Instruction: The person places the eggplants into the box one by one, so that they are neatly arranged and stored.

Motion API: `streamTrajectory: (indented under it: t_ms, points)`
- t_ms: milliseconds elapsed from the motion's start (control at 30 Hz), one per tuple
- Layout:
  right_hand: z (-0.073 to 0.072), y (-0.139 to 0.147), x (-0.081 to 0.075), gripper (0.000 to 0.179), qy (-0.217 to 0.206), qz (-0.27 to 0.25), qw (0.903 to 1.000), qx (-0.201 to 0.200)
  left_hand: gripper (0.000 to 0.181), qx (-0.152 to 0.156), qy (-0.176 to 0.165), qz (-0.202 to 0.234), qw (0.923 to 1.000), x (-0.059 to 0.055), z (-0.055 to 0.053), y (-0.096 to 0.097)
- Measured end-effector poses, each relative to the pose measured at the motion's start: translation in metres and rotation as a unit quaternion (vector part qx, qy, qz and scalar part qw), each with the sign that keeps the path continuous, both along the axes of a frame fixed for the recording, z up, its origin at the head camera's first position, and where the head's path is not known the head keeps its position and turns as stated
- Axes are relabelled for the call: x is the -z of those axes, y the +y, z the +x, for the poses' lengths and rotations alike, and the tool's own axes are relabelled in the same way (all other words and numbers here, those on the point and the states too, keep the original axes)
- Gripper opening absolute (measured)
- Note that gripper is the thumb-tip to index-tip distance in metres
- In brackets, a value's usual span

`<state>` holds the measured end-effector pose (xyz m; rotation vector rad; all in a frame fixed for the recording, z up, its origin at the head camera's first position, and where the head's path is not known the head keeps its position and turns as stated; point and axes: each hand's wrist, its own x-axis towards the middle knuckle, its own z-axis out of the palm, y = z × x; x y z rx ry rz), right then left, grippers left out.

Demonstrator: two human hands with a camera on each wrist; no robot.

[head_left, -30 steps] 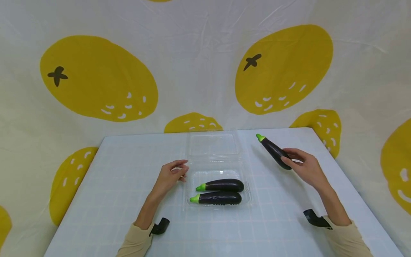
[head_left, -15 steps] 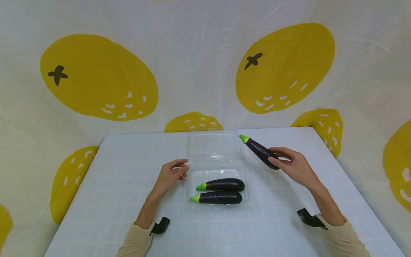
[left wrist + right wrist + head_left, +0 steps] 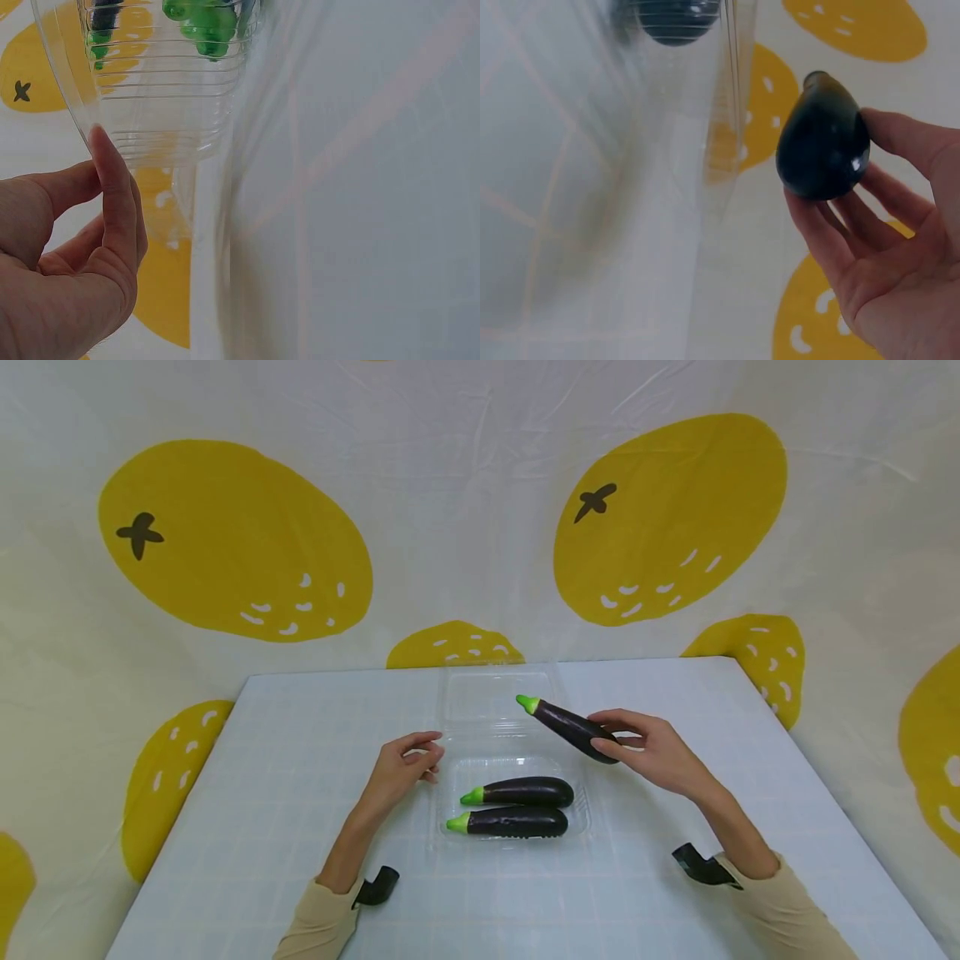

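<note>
My right hand (image 3: 654,752) grips a dark purple eggplant (image 3: 566,727) with a bright green stem by its thick end. It is raised above the right side of a clear plastic clamshell container (image 3: 450,768), stem pointing up and left. In the right wrist view the fingers and thumb surround the eggplant's (image 3: 823,142) round end. Two more eggplants (image 3: 525,791) lie side by side in the container's base, stems to the left. At the container's left edge, my left hand (image 3: 397,775) pinches the rim; the left wrist view shows fingertips right at the plastic edge (image 3: 66,86).
The container's lid (image 3: 498,697) lies folded open toward the back of the table. A pale checked cloth covers the table (image 3: 315,718). Behind it hangs a white curtain (image 3: 457,485) printed with large yellow fruit. Each sleeve carries a black wrist camera (image 3: 377,887).
My right hand has carried the eggplant leftward from the right side of the table to over the container's edge. The left hand and the two eggplants in the container have stayed put.
</note>
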<state>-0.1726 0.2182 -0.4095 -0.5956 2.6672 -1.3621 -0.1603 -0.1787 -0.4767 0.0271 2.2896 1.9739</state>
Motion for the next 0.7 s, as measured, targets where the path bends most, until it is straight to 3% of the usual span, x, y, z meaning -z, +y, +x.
streamTrajectory:
  t_ms: [700]
  points:
    - [-0.005,-0.043,0.015,0.038,-0.001,0.012,0.9931,-0.117,0.039,0.0,-0.002,0.003,1.0,0.001,-0.001,0.0]
